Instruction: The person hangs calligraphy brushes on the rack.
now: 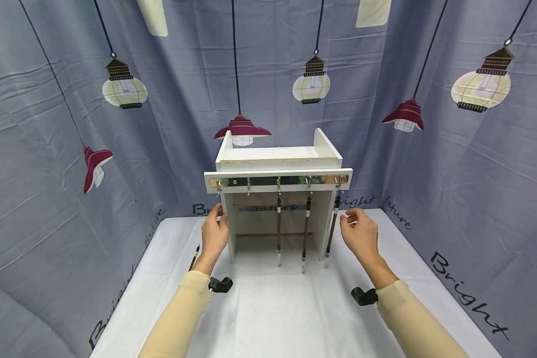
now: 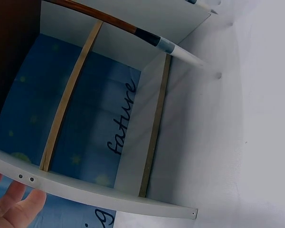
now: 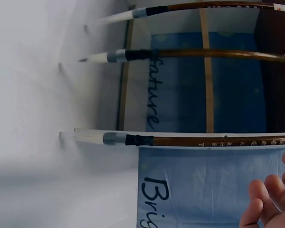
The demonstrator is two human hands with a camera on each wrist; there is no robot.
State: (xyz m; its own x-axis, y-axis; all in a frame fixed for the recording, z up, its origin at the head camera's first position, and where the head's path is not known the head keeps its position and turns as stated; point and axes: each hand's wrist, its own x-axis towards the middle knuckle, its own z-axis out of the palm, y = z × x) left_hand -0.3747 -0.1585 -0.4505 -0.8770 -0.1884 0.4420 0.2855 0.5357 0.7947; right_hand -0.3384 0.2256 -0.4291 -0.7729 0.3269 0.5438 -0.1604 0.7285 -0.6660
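Your right hand [image 1: 360, 233] is the nearer one to the rightmost brush [image 1: 332, 226], which lies just off your fingertips on their left. Its long axis hangs steeply, bristles down, with the lower end leaning a little left, so your right grip faces the handle from the side, around its upper half. That grip is loosely bent and spread, with nothing visible in it; you seem to be just clear of the handle, though the right wrist view cuts off your thumb, so contact there is hard to rule out.

Your left hand [image 1: 214, 233] stands outside the white rack's left side panel [image 2: 99, 195], below the leftmost hook [image 1: 218, 186]. Its grip is also loosely bent, and you hold nothing that shows.

From the rail [image 1: 264, 181] also hang the middle brush [image 1: 279, 223] and the second brush from the right [image 1: 306, 226], both between your hands. A fourth brush [image 1: 194, 258] lies on the desk [image 1: 273, 318], left of your left wrist and partly hidden by it.
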